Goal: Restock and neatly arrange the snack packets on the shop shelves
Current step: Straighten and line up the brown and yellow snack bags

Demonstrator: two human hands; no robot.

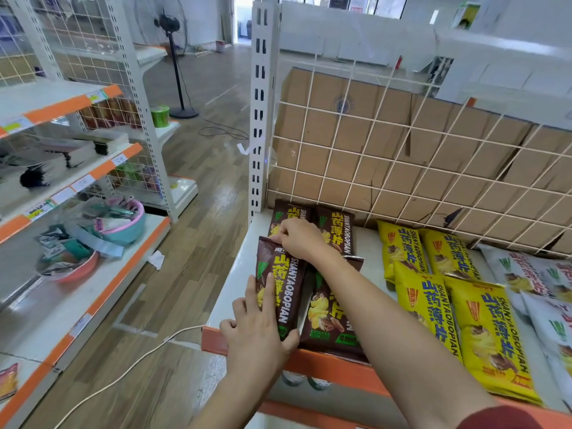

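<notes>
Brown snack packets [332, 317] lie flat at the left end of the white shelf [368, 252], with yellow packets [430, 308] just beside them and white packets [538, 280] further right. The right hand [298, 239] reaches across and pinches the top edge of the front brown packet [286, 289] with curled fingers. The left hand [257, 329] holds the bottom end of that same packet, one finger lying straight along its front and the thumb hooked round its bottom edge by the orange strip [328, 366].
</notes>
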